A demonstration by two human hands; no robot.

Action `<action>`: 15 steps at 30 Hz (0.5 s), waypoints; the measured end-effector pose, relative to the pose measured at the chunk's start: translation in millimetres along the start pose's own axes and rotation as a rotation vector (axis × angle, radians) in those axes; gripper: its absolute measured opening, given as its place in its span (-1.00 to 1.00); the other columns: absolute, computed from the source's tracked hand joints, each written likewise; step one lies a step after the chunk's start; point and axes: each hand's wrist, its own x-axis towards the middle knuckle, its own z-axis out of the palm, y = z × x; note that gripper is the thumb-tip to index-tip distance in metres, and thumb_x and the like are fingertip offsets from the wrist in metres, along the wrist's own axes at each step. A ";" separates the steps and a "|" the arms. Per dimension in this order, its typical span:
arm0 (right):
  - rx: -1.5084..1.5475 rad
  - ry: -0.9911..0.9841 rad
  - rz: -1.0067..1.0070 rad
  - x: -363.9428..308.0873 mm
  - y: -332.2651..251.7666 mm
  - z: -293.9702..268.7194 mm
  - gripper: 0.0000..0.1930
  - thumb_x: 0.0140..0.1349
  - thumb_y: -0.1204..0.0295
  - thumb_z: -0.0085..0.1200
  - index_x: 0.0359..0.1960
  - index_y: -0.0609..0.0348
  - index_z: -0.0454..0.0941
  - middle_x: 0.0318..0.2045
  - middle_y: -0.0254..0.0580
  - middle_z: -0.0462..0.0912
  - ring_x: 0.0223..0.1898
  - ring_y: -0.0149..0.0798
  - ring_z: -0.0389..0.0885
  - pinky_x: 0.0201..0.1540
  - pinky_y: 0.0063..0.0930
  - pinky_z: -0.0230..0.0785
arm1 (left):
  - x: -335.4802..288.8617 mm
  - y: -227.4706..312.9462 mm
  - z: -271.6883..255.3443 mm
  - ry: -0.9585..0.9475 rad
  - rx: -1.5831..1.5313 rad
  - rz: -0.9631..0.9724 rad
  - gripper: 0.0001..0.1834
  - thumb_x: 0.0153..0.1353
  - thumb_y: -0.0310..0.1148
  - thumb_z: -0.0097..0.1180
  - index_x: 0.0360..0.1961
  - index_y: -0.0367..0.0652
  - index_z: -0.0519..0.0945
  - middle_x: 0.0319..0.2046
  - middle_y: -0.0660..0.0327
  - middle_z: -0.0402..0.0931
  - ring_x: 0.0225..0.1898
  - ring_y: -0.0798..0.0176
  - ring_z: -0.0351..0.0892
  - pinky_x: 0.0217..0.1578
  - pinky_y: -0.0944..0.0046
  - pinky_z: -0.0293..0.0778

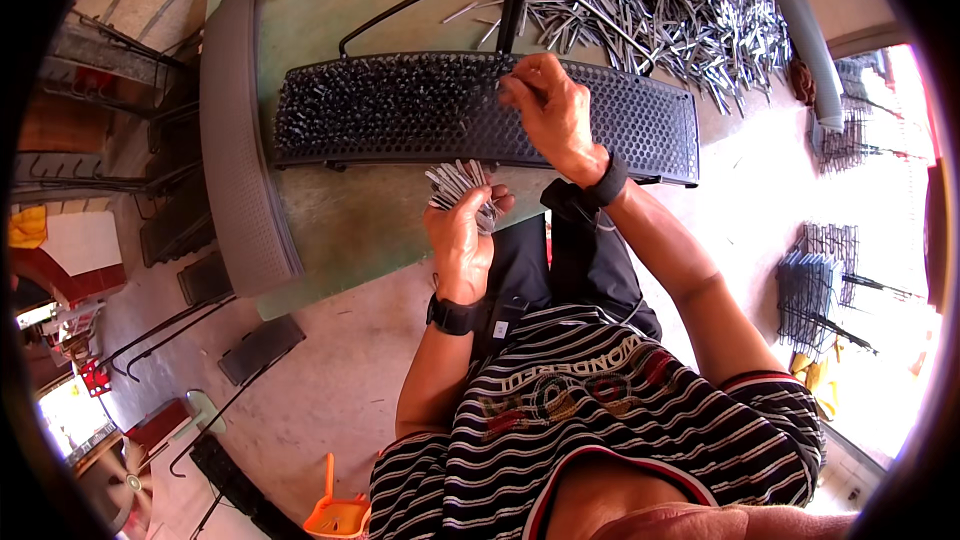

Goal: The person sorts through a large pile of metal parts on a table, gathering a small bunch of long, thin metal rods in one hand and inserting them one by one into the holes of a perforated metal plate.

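Strips [455, 181] clamped in L hand [464, 240], long axes pointing fwd-L; R hand [560, 120] over panel [640, 120], can't tell grip.

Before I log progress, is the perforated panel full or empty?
Partly full: pieces crowd the panel at left; bare holes show at right.

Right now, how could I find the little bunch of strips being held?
Across the green table stretches a long black perforated panel. On its near side, the left hand holds the bunch of strips. Unlike the loose heap, it's gathered together.
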 end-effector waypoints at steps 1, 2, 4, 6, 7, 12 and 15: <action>-0.015 0.003 -0.003 -0.1 4.2 1.8 -0.87 0.18 0.55 0.04 -0.23 0.22 0.43 -0.43 -0.10 0.65 -0.39 -0.32 0.67 -0.40 -0.51 0.47 | -0.3 0.6 0.1 0.003 -0.005 -0.001 -0.76 0.06 -0.68 -0.01 -0.21 -0.27 0.49 -0.37 0.10 0.53 -0.40 0.10 0.58 -0.42 0.11 0.58; -0.030 0.007 -0.006 0.0 8.2 3.1 -0.85 0.16 0.57 0.06 -0.22 0.23 0.45 -0.45 -0.12 0.65 -0.43 -0.36 0.67 -0.42 -0.57 0.46 | -0.8 1.3 0.3 0.006 -0.010 -0.002 -0.76 0.06 -0.68 -0.01 -0.21 -0.28 0.49 -0.38 0.10 0.53 -0.40 0.11 0.58 -0.43 0.11 0.58; -0.179 -0.026 -0.164 -0.3 18.6 4.1 -0.88 0.13 0.58 0.08 -0.29 0.23 0.48 -0.47 -0.11 0.62 -0.48 -0.29 0.64 -0.45 -0.53 0.44 | -3.9 5.5 -0.2 0.006 -0.021 -0.001 -0.76 0.06 -0.69 -0.01 -0.22 -0.27 0.49 -0.39 0.11 0.52 -0.40 0.11 0.59 -0.43 0.12 0.58; -0.375 -0.050 -0.349 1.5 20.3 3.8 -0.92 0.06 0.58 0.12 -0.38 0.22 0.53 -0.49 -0.10 0.57 -0.54 -0.13 0.58 -0.49 -0.47 0.41 | -5.6 8.1 0.0 0.017 -0.027 -0.005 -0.74 0.04 -0.70 0.00 -0.20 -0.27 0.48 -0.39 0.11 0.52 -0.42 0.11 0.59 -0.45 0.13 0.58; -0.410 -0.039 -0.408 1.8 18.9 3.0 -0.93 0.06 0.57 0.12 -0.38 0.22 0.54 -0.48 -0.11 0.57 -0.54 -0.10 0.57 -0.49 -0.45 0.42 | -5.7 8.4 0.3 0.027 -0.027 -0.008 -0.73 0.03 -0.70 0.01 -0.19 -0.27 0.48 -0.39 0.12 0.53 -0.43 0.11 0.60 -0.47 0.14 0.57; -0.385 -0.241 -0.160 -17.6 -6.1 -2.8 -0.87 0.00 0.47 0.20 -0.41 0.24 0.59 -0.53 -0.11 0.60 -0.57 -0.20 0.58 -0.49 -0.46 0.42 | -5.4 8.3 2.4 0.020 0.014 0.026 -0.75 0.08 -0.67 0.02 -0.19 -0.23 0.50 -0.35 0.13 0.54 -0.37 0.11 0.61 -0.42 0.14 0.58; -0.243 -0.478 0.032 -26.8 -5.3 -6.6 -0.85 -0.01 0.44 0.20 -0.43 0.27 0.60 -0.59 -0.14 0.62 -0.59 -0.41 0.57 -0.52 -0.53 0.40 | -5.0 6.9 4.0 -0.006 0.009 0.032 -0.75 0.09 -0.66 0.04 -0.18 -0.22 0.50 -0.34 0.14 0.55 -0.35 0.11 0.62 -0.43 0.14 0.58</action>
